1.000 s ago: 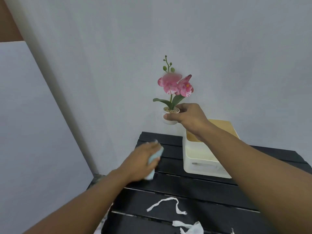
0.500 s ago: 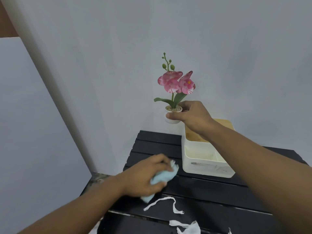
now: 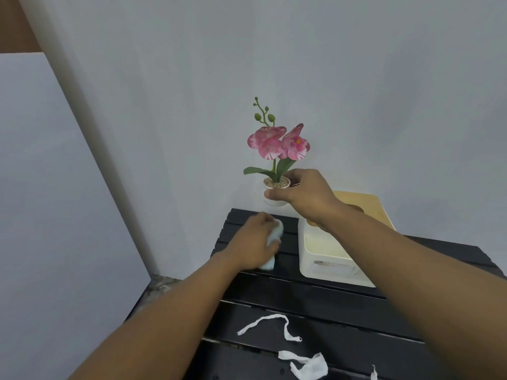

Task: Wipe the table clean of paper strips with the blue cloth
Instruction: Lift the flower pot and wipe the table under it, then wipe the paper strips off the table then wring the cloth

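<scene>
L hand (image 3: 252,242): grip curled round bunched blue cloth (image 3: 277,229), pressed on far-left slats of black surface (image 3: 315,303). Paper strips (image 3: 310,364) at near edge, well apart from cloth, not yet reached. Orchid pot (image 3: 274,202) held clear of surface, R hand (image 3: 304,193) grip wrapped round it, white box (image 3: 326,256) just beside. To do well: spread cloth flatter, firm press, sweep twd strips; mind gaps btw slats, strips may snag. Pot upright.

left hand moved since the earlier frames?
Yes. Half a second ago the left hand with the blue cloth was nearer than the front edge of the white box; now it sits alongside it, toward the wall.
</scene>
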Tool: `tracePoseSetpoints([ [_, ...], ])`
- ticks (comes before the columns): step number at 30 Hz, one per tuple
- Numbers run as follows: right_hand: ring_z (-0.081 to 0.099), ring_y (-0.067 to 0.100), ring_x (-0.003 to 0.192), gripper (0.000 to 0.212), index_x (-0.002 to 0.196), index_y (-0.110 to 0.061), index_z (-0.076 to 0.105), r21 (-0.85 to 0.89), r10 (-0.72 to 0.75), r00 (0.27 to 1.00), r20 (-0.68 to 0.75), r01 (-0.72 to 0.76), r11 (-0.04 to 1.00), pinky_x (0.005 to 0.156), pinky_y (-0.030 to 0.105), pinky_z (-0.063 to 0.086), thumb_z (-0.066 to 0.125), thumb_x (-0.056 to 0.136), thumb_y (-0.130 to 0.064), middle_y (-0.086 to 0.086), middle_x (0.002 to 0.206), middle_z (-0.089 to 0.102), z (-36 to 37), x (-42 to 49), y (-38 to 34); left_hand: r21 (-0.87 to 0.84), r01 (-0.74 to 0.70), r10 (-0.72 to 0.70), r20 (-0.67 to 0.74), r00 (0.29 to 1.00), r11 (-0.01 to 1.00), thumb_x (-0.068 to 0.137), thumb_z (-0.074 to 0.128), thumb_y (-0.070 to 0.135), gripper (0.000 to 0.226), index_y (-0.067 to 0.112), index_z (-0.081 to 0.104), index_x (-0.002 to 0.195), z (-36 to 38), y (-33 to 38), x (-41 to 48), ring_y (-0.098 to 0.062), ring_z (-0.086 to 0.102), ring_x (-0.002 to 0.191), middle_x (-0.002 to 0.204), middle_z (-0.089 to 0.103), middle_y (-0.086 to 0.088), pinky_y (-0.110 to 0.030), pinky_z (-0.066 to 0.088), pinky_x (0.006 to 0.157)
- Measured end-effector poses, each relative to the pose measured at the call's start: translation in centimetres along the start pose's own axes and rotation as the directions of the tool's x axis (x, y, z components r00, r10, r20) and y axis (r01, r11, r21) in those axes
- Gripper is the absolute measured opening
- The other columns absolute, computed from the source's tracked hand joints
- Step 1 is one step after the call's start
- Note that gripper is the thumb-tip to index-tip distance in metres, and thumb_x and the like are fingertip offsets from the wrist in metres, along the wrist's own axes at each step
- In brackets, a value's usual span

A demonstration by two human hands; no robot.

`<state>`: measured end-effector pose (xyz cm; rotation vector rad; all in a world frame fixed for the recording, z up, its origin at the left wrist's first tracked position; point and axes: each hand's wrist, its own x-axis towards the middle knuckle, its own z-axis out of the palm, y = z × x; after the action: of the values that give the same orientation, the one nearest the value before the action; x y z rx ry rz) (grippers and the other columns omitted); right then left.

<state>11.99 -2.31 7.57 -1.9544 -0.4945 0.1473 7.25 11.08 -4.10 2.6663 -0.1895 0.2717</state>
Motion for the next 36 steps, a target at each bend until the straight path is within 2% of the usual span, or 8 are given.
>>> tracePoseSetpoints([
  [2, 0.065, 0.015, 0.089, 0.043, 0.105, -0.013, 0.070, 0.027, 0.020, 1.000, -0.004, -0.020, 0.999, 0.075, 0.025, 0.046, 0.084, 0.067, -0.029, -0.001, 0.098, 0.071, 0.5, 0.1, 0.0, -0.119, -0.165, 0.180, 0.125, 0.976, 0.979, 0.089, 0.059, 0.029, 0.046, 0.016, 0.052, 0.133, -1.2, 0.6, -3.8, -0.014, 0.041, 0.123, 0.134, 0.047, -0.001, -0.022, 0.029, 0.105],
  [4, 0.064, 0.014, 0.089, 0.043, 0.105, -0.013, 0.070, 0.051, 0.051, 0.999, -0.003, -0.051, 0.997, 0.074, 0.025, 0.045, 0.083, 0.067, -0.029, -0.002, 0.099, 0.070, 1.3, 0.0, 0.1, -0.212, -0.172, 0.203, 0.134, 0.970, 0.962, 0.088, 0.059, 0.033, 0.046, 0.024, 0.053, 0.133, -2.2, 0.7, -8.2, -0.002, 0.039, 0.125, 0.133, 0.046, 0.011, -0.016, 0.027, 0.106],
  [10, 0.064, 0.010, 0.083, 0.037, 0.100, -0.014, 0.068, 0.057, 0.120, 0.993, 0.012, -0.121, 0.991, 0.066, 0.019, 0.044, 0.083, 0.068, -0.024, -0.001, 0.096, 0.069, 5.5, -1.2, 1.5, -0.152, 0.073, -0.096, -0.152, 0.984, 0.986, 0.086, 0.057, 0.037, 0.045, 0.029, 0.054, 0.131, -2.8, 0.1, -16.3, 0.006, 0.034, 0.126, 0.132, 0.040, 0.024, -0.011, 0.026, 0.104],
  [20, 0.058, -0.014, 0.066, 0.028, 0.076, -0.034, 0.062, 0.022, 0.075, 0.993, -0.095, -0.074, 0.997, 0.056, 0.000, 0.038, 0.084, 0.066, -0.020, -0.023, 0.075, 0.061, 9.7, -4.7, 5.7, -0.048, 0.148, -0.155, -0.227, 0.962, 0.988, 0.085, 0.052, 0.037, 0.046, 0.031, 0.053, 0.130, -1.9, 1.2, -16.0, -0.004, 0.038, 0.122, 0.132, 0.046, 0.013, -0.016, 0.029, 0.093],
  [23, 0.061, -0.004, 0.078, 0.029, 0.086, -0.029, 0.063, 0.021, 0.075, 0.992, -0.102, -0.073, 0.997, 0.063, 0.004, 0.041, 0.084, 0.067, -0.022, -0.017, 0.084, 0.064, 9.8, -5.0, 6.1, -0.037, 0.151, -0.156, -0.219, 0.963, 0.988, 0.085, 0.050, 0.040, 0.048, 0.031, 0.052, 0.131, -1.8, 1.1, -16.0, -0.005, 0.038, 0.123, 0.133, 0.045, 0.013, -0.018, 0.030, 0.092],
  [28, 0.059, 0.019, 0.107, 0.051, 0.114, -0.019, 0.060, -0.025, 0.108, 0.993, 0.041, -0.107, 0.994, 0.097, 0.036, 0.046, 0.082, 0.068, -0.022, 0.005, 0.116, 0.061, 8.9, -6.9, 5.7, -0.041, 0.143, -0.148, -0.212, 0.966, 0.989, 0.086, 0.049, 0.039, 0.047, 0.031, 0.050, 0.133, -1.6, 0.8, -15.9, -0.002, 0.036, 0.122, 0.134, 0.045, 0.013, -0.015, 0.027, 0.094],
  [32, 0.046, 0.012, 0.122, 0.068, 0.142, -0.015, 0.039, -0.119, 0.119, 0.989, 0.083, -0.109, 0.987, 0.104, 0.029, 0.040, 0.071, 0.082, -0.024, -0.003, 0.133, 0.044, 6.1, -11.6, 6.2, -0.023, 0.145, -0.147, -0.169, 0.975, 0.989, 0.088, 0.047, 0.040, 0.050, 0.023, 0.050, 0.135, -1.9, 0.9, -15.3, -0.010, 0.038, 0.124, 0.136, 0.049, 0.007, -0.018, 0.027, 0.100],
  [36, 0.058, 0.010, 0.111, 0.037, 0.125, -0.021, 0.059, -0.317, 0.039, 0.997, 0.073, -0.014, 0.948, 0.096, 0.024, 0.043, 0.064, 0.088, -0.021, -0.005, 0.120, 0.063, -0.5, -17.6, 8.0, -0.024, 0.101, -0.102, -0.081, 0.991, 0.995, 0.090, 0.054, 0.030, 0.048, 0.021, 0.051, 0.137, -2.5, 2.3, -14.6, -0.015, 0.041, 0.125, 0.137, 0.049, 0.005, -0.025, 0.032, 0.103],
])
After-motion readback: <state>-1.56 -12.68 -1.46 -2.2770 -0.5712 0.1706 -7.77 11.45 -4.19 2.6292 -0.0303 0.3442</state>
